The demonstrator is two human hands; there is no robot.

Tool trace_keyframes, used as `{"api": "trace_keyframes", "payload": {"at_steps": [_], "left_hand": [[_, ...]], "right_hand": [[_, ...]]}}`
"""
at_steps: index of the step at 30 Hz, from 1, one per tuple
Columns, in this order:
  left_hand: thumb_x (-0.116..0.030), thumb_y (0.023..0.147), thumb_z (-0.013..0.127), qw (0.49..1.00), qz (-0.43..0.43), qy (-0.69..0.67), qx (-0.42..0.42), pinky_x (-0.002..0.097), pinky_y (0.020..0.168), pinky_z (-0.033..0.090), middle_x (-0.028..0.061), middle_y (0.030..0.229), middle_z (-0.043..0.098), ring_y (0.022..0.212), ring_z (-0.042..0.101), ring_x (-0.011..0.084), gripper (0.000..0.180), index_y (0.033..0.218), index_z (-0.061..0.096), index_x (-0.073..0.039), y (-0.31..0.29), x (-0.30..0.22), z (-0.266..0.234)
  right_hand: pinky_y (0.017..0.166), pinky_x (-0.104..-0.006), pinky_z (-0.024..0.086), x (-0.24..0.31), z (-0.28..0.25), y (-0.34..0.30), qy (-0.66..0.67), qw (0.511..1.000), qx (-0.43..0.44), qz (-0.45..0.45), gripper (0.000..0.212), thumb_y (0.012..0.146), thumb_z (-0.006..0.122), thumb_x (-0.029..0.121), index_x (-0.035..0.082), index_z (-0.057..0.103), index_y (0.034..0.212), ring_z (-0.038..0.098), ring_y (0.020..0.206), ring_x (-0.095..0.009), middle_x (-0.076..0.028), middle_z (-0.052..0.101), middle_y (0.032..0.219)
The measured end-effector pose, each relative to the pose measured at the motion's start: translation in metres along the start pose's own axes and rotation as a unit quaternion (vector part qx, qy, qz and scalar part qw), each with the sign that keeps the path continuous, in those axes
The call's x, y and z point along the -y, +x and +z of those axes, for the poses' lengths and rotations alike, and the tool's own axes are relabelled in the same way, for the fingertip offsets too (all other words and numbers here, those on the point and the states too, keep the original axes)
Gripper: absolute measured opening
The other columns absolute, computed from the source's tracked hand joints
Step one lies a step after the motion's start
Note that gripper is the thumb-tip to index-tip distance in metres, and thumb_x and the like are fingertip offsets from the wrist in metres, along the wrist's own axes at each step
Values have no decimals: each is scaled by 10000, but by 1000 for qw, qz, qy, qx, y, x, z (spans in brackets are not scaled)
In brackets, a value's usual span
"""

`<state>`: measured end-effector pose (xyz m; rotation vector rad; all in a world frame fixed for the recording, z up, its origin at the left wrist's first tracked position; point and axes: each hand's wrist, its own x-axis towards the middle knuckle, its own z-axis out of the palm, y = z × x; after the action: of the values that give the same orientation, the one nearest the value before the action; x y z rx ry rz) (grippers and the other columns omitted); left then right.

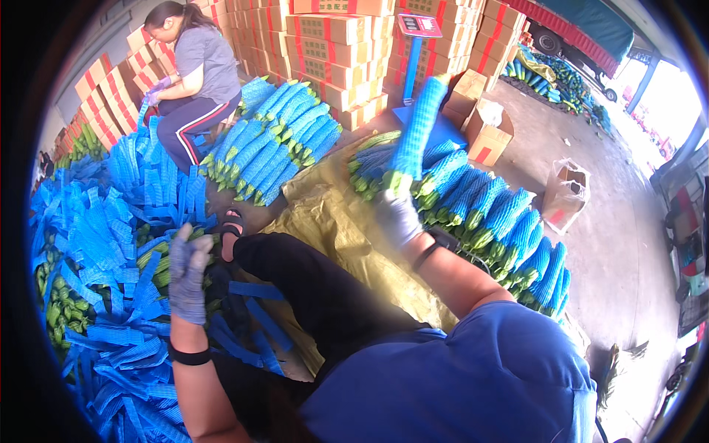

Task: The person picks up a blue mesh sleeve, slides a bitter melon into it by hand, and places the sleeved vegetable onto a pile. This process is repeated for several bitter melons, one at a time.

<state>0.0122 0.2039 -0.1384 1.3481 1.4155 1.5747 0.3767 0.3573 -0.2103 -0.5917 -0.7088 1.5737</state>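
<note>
My right hand [399, 218], in a pale glove, is closed round the lower end of a long green vegetable in a blue foam net sleeve [419, 133]. It holds the vegetable upright above a row of similar sleeved ones. Pale green shows at its bottom end. My left hand [188, 275], also gloved, has its fingers stretched out and slightly apart, with nothing seen in it. Beneath and beside that hand spreads a heap of flat blue foam net sleeves [88, 229]. Bare green vegetables [156, 269] show among the sleeves.
A yellow woven sheet [332, 229] lies before my legs. Sleeved vegetables are stacked at right [487, 210] and ahead [273, 136]. Another person [196, 74] sits far left, handling a blue sleeve. Behind stand cartons [332, 55], a scale display [419, 26], an open box [489, 133] and a plastic bag [567, 193].
</note>
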Motion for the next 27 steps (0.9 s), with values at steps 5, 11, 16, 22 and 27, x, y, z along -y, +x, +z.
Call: {"api": "trace_keyframes", "payload": {"at_steps": [5, 11, 16, 22, 27], "left_hand": [[-354, 938, 620, 984, -46, -116, -125, 279, 906, 461, 71, 1141, 643, 1059, 609, 164, 559, 1406, 458, -94, 5, 3, -92], [-425, 974, 523, 969, -60, -114, -212, 373, 1039, 391, 108, 1284, 567, 1222, 529, 246, 594, 1456, 394, -103, -44, -7, -171], [-352, 977, 515, 951, -51, -183, -243, 394, 1037, 404, 136, 1262, 586, 1199, 548, 274, 535, 1415, 436, -56, -44, -27, -166], [-295, 974, 528, 880, -112, -171, -428, 376, 921, 494, 113, 1118, 655, 1039, 638, 256, 431, 1333, 519, -57, -113, -17, -197], [-291, 965, 581, 908, -95, -106, -393, 343, 874, 511, 89, 1015, 680, 951, 661, 216, 385, 1287, 555, -81, -104, -15, -168]], "right_hand": [[364, -237, 221, 42, -141, 59, 57, 948, -310, 46, 256, 903, 647, 270, 191, 491, 716, 308, 405, -79, 43, 436, 624], [604, -337, 562, -23, -143, 67, 142, 891, -384, 195, 602, 767, 721, 608, 66, 546, 964, 609, 647, -196, -68, 617, 834], [774, -411, 556, -128, -18, 54, 93, 938, 58, 329, 382, 860, 671, 395, 53, 590, 1011, 644, 778, -215, -64, 648, 899], [681, -345, 522, -320, 174, -19, -211, 790, 525, 234, 133, 887, 656, 112, 48, 635, 1002, 637, 766, -186, -97, 667, 884], [787, -393, 532, -522, 109, -19, -257, 590, 332, 690, 316, 835, 736, 262, 10, 694, 1019, 663, 893, -288, -155, 696, 1023]]}}
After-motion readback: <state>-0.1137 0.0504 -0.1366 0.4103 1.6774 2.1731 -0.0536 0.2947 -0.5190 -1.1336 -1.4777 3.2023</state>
